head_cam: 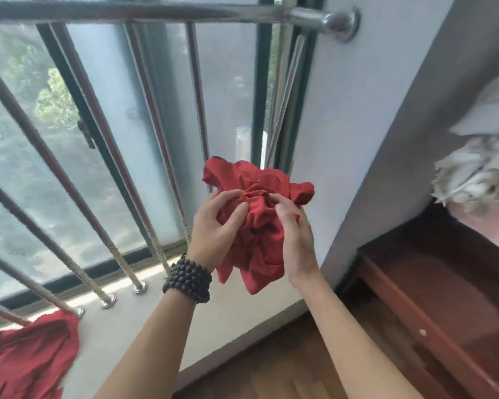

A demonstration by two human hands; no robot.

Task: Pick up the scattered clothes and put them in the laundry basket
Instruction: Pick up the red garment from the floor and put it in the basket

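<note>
both hands, the left hand (213,226) and the right hand (296,234), clutch a crumpled red garment (260,226) held up before the window railing (156,133), while a second red garment (29,355) lies on the sill at the railing's lower left.

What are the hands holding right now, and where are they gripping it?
Both hands, left hand and right hand, hold a bunched red garment, fingers pinching its crumpled middle.
</note>
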